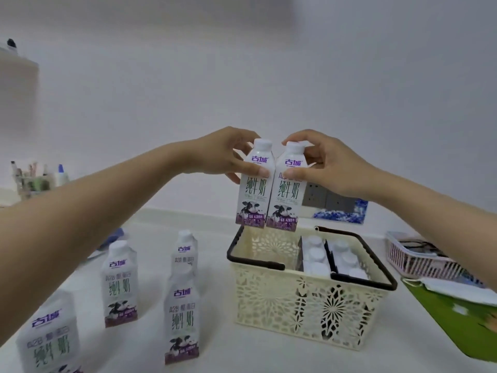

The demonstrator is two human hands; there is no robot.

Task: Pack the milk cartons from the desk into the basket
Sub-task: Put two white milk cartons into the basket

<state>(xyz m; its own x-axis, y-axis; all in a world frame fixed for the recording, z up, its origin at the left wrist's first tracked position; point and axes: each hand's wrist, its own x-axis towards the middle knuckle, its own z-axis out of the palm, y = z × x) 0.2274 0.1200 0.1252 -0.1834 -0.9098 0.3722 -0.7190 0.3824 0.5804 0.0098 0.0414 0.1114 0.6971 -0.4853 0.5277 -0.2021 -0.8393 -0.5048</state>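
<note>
My left hand (224,154) grips a white milk carton (254,195) by its top, and my right hand (322,164) grips a second carton (286,200) the same way. Both cartons hang upright, side by side and touching, just above the far left rim of the cream lattice basket (269,300). Inside the basket's right half stand several cartons (317,255), seen as white caps in two rows. Several more cartons stand on the white desk to the left: one (119,284), one (184,251), one (181,316) and one (49,337) at the front edge.
The basket's two black handles (360,279) lie folded down along its rim. A pink slatted tray (419,261) and a green mat (457,321) sit to the right. A pen holder (35,179) stands far left, a wall socket (328,199) behind the basket.
</note>
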